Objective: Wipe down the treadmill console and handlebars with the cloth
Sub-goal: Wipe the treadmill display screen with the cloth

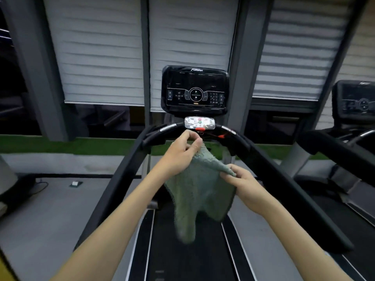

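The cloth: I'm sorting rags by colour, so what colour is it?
The cloth is muted grey-green, dark-edged; head view shows it best.

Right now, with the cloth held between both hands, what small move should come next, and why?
Probably gather the cloth into one hand and raise it to the console. The left hand and right hand each pinch its top edge, so it hangs spread and loose above the belt, touching neither console nor handlebars.

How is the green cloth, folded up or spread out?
Spread out, not folded. The left hand and right hand pinch the cloth along its top edge, and the rest hangs loose.
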{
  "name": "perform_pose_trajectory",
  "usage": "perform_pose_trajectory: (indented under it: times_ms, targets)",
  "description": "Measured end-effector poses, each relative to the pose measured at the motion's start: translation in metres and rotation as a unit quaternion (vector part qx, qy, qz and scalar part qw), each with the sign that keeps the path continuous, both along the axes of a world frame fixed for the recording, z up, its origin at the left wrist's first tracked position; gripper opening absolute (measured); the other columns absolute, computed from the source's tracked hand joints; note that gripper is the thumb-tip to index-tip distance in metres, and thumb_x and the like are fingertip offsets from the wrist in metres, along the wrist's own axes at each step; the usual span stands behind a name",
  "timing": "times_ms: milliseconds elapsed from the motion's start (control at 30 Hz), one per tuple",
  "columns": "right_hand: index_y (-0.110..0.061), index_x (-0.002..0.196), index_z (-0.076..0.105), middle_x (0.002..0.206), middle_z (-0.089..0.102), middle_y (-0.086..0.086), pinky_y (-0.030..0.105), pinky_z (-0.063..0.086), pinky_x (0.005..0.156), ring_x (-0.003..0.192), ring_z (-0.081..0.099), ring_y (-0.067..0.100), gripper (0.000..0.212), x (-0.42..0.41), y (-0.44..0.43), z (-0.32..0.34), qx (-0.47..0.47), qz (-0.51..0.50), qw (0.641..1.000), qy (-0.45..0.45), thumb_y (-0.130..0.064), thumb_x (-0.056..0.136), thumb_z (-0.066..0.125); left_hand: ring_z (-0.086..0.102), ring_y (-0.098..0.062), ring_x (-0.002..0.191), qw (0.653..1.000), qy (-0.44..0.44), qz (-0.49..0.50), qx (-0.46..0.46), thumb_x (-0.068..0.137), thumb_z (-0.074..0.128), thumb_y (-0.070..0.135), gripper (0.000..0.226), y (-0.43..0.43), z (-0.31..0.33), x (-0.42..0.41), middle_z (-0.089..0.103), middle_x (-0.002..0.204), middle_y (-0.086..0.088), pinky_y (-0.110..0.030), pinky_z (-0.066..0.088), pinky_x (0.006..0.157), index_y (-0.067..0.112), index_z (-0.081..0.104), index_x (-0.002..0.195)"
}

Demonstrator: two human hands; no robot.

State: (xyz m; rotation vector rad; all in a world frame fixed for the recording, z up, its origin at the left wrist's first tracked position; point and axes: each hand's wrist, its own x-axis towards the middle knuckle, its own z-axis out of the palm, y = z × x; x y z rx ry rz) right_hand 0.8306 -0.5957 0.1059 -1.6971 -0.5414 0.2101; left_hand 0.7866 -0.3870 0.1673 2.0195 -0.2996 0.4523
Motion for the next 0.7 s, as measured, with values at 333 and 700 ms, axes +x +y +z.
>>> perform_pose_trajectory:
  times_ms: [333, 700]
  targets:
    - [-0.028, 0.097, 0.060, 0.103, 0.063, -0.005, 0.034, 0.047, 0.082, 0.092, 0.060, 0.015, 0.013, 0.159, 0.015, 0.140, -0.133, -0.142, 0.978, -0.077, -0.040, 0.091, 0.058, 0.052, -0.020, 0.073, 0.954, 0.161, -0.051, 0.249, 0.092, 0.057, 0.011, 0.045, 0.058, 0.109, 0.153, 0.054, 0.091, 0.005, -0.031, 0.045, 0.061, 0.033, 0.042, 0.128]
    - [-0.022, 0.113, 0.063, 0.106, 0.066, 0.022, 0.041, 0.047, 0.092, 0.096, 0.062, 0.027, 0.041, 0.323, -0.011, 0.200, 0.061, -0.026, 0.997, 0.043, -0.025, 0.074, 0.074, 0.060, -0.029, 0.119, 0.919, 0.260, -0.200, -0.217, 0.063, 0.090, 0.008, 0.090, 0.071, 0.124, 0.325, 0.050, 0.138, -0.010, -0.041, 0.051, 0.097, 0.038, 0.049, 0.136]
